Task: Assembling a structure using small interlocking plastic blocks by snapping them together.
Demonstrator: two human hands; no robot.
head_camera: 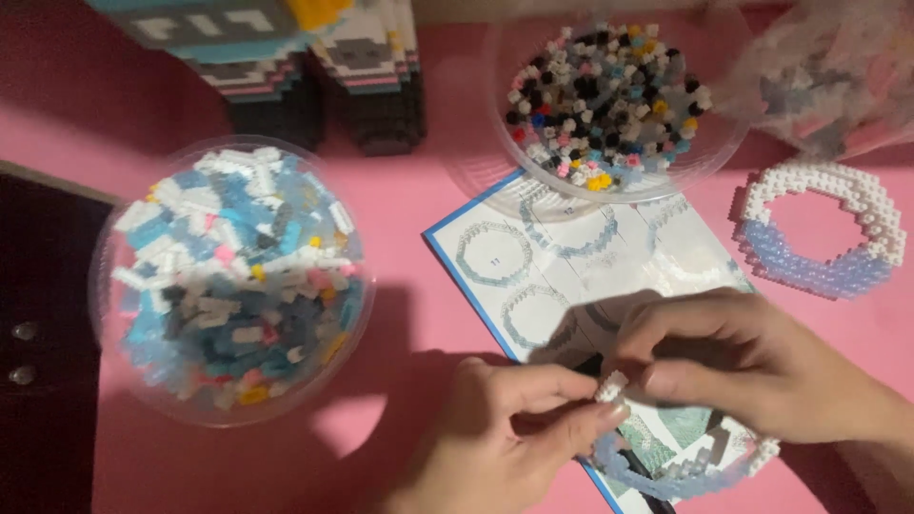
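Observation:
My left hand point(509, 433) and my right hand point(752, 366) meet low in the view over a partly built ring of white and pale blue small bricks point(681, 466). The fingertips of both hands pinch a white brick piece point(611, 385) at the ring's upper end. The ring curves below my hands, over an instruction sheet point(562, 266) with blue edges that shows ring diagrams. A finished ring of white and pale blue bricks point(824, 228) lies apart at the right.
A clear bowl point(228, 276) of mostly blue and white bricks sits at the left. A second clear bowl point(609, 95) of mixed-colour bricks stands at the back. A tall brick-built model point(286, 67) rises at the back left. A plastic bag point(838, 67) lies at the top right.

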